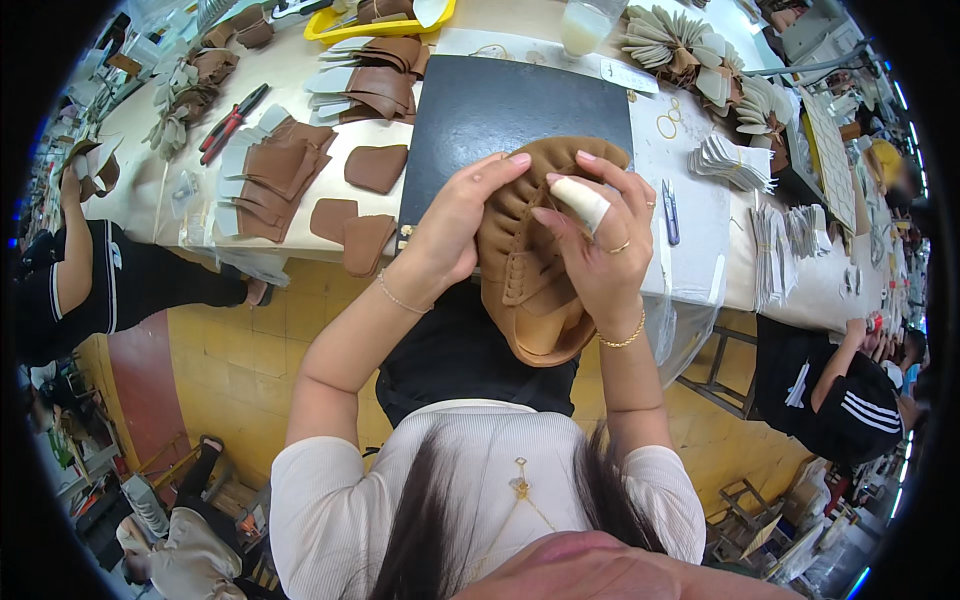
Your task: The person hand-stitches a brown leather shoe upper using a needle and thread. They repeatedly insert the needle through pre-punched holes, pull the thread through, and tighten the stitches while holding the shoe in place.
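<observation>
A brown leather shoe upper (507, 236), gathered into pleats around its toe, is held up over the table's near edge. Its toe points away from me and its open heel toward me. My left hand (462, 212) grips its left side, the thumb lying on the pleats and the other fingers mostly hidden. On the other side, my right hand (612, 235) curls over the edge with bent fingers, one wrapped in pale tape. Whether a needle or thread is between its fingertips I cannot tell. Beneath the toe lies a black board (455, 110).
Brown leather pieces (285, 170) lie stacked at left, near red-handled pliers (234, 122). Small thread snips (670, 212) rest right of the board. White strips (732, 162) are piled farther right. A cup (585, 28) stands at the back. Other people (845, 390) sit on both sides.
</observation>
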{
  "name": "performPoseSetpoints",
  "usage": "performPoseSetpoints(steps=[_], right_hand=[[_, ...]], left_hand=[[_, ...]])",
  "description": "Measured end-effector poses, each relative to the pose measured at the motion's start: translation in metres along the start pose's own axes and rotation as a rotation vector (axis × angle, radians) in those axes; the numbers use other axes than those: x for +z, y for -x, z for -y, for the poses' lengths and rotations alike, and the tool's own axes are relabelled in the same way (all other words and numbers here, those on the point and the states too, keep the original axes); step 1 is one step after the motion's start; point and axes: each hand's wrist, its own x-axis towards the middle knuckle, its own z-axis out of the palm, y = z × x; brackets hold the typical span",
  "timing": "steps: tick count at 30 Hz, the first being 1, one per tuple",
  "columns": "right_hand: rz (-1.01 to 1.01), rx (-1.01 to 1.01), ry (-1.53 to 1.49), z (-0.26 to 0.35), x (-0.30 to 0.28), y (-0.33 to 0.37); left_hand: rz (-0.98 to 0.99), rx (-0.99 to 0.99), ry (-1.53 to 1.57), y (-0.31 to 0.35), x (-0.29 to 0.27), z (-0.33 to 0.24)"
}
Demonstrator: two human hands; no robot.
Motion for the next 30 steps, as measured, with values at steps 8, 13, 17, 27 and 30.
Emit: performPoseSetpoints(steps=[8, 13, 17, 27, 30], right_hand=[[-0.081, -0.067, -0.135, 0.002, 0.000, -0.010], [-0.254, 0.097, -0.369, 0.021, -0.035, -0.030], [-0.863, -0.076, -0.920, 0.025, -0.102, -0.031], [-0.022, 0.477, -0.942, 0.039, -0.084, -0.023], [0.091, 0.565, -0.413, 0.055, -0.056, -0.025]], left_hand=[[0.034, 0.282, -0.278, -0.004, 0.016, 0.009], [-0.048, 0.450, -0.604, 0.002, 0.032, 0.000], [-0.088, 0.412, -0.462, 0.009, 0.037, -0.011], [-0.054, 0.348, -0.175, 0.017, 0.033, -0.026], [-0.069, 0.385, -0.204, 0.021, 0.037, -0.027]])
